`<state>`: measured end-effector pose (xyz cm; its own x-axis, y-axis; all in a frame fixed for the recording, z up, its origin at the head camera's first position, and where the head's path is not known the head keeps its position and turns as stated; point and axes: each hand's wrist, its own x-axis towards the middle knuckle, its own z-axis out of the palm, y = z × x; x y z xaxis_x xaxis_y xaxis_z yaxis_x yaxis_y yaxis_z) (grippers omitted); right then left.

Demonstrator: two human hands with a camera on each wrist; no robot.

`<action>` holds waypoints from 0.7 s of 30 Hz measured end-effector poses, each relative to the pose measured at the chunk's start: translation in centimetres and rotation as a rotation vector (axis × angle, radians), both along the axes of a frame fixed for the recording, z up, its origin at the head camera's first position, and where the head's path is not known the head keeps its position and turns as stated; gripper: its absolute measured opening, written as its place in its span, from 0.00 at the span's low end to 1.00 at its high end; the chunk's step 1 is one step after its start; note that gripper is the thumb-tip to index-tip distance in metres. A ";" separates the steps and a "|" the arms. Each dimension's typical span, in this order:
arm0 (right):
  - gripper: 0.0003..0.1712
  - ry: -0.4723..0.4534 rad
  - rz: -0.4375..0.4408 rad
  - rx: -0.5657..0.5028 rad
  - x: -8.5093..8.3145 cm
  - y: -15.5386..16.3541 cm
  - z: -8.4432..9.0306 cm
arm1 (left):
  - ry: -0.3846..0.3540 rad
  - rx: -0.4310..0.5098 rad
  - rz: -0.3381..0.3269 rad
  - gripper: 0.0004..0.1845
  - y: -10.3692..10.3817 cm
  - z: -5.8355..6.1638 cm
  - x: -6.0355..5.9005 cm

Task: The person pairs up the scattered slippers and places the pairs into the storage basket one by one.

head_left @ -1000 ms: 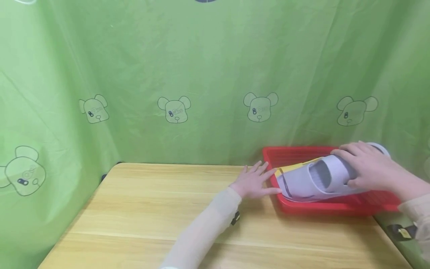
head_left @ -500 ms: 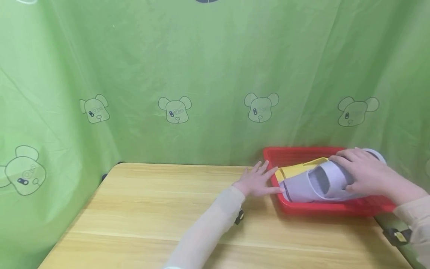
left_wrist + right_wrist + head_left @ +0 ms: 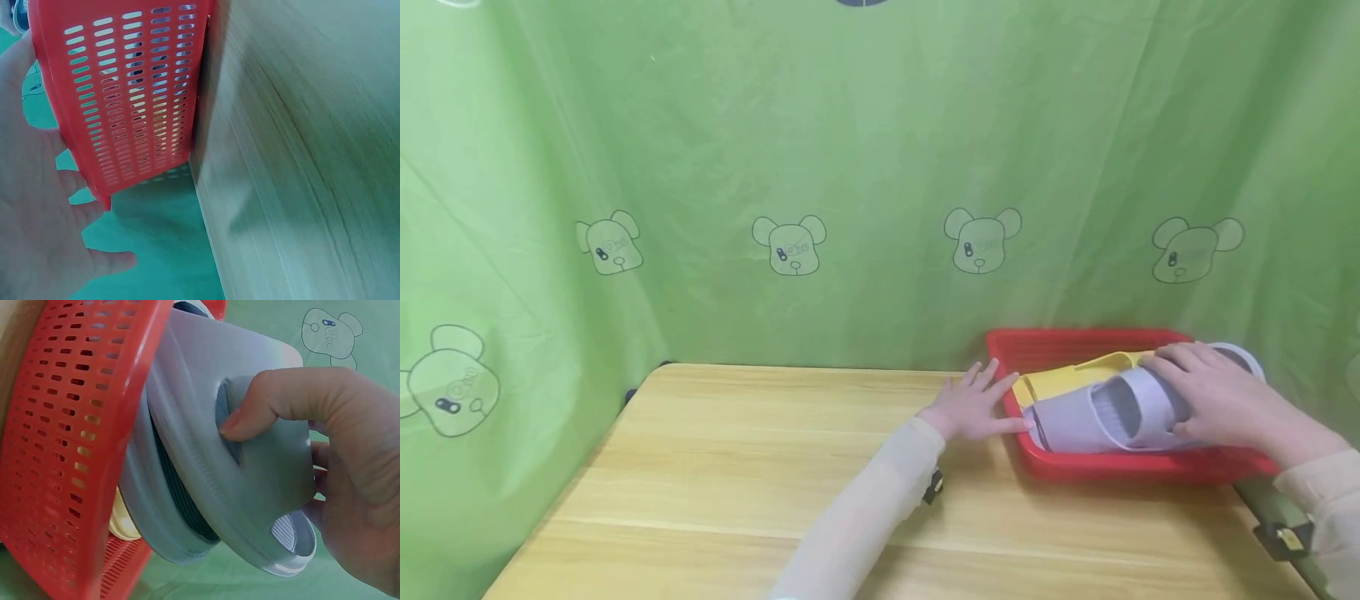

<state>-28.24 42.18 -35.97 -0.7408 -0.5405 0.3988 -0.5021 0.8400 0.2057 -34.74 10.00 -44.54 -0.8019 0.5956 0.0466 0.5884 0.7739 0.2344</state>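
At the right of the head view, a red plastic basket (image 3: 1135, 467) holds slippers. My right hand (image 3: 1228, 400) grips a pale lavender-grey slipper (image 3: 1067, 419) lying tilted over the basket, its heel end above the right rim. The right wrist view shows my thumb at an opening in this slipper (image 3: 181, 381) and my other fingers round its far side; a second grey slipper (image 3: 140, 487) lies against it. Behind them rests a yellow slipper (image 3: 1060, 380). My left hand (image 3: 966, 410), fingers spread and straight, touches the basket's left rim with its fingers and thumb.
The wooden table (image 3: 715, 483) extends left and in front of the basket. A green curtain (image 3: 865, 150) printed with bear heads hangs behind and on both sides. The basket stands near the table's back right corner, its right end by the table's edge.
The grey slipper in my right hand has sunk lower into the basket, and more of the yellow slipper shows. My left hand has hardly moved at the rim.
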 end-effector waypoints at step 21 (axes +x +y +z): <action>0.62 -0.030 0.060 -0.061 0.9 0.4 -1.9 | 0.017 0.028 -0.012 0.44 0.0 -0.6 -0.1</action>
<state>-27.38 42.61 -37.87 -0.7198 -0.5600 0.4102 -0.5575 0.8184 0.1390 -34.82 9.96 -45.10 -0.7934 0.6038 0.0772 0.6020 0.7597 0.2456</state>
